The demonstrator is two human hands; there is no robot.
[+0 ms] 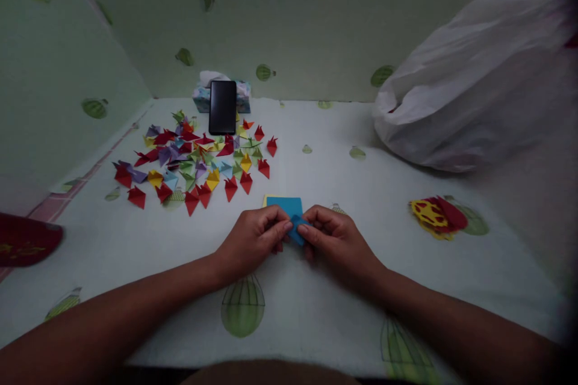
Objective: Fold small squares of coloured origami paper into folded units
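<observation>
The small blue paper piece (298,231) is mid-surface, close to the person. It's pinched from both sides by the left hand (253,239) and right hand (338,242), each grip closed on it. A flat blue sheet (284,204) lies just behind. Further back left is a heap of colourful folded pieces (198,162) and a phone (223,107). A white bag (478,84) sits off to the right on the balloon-print surface (316,307).

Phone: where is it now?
In the head view the phone leans on the tissue box at the back, left of centre, behind the pile of folded paper shapes.
</observation>
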